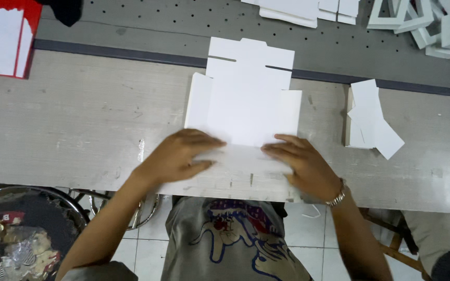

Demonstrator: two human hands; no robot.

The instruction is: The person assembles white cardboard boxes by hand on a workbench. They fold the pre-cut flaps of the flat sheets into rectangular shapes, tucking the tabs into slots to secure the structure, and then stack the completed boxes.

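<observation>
You have a white die-cut card blank [246,99] lying flat on the grey bench [74,119], its near edge under your hands and its slotted far flap reaching over the dark strip toward the perforated board [183,21]. To fold the near panel cleanly, I would press along the score line with both sets of fingers at once, keep the pressure even from the middle outward, and hold the blank square to the bench edge so the crease does not run crooked; the card looks thin, so a hard pinch at one corner could buckle it. Your left hand [175,156] lies palm down with fingers spread flat on the near panel, pointing inward toward the middle. Your right hand [300,161], with a metal bracelet at the wrist, mirrors it, fingers extended and flat, the fingertips of both hands almost meeting at the centre. Neither hand grips anything; both are open and pressing. A small stack of white cards [371,117] sits near the right hand, apart from the blank.
</observation>
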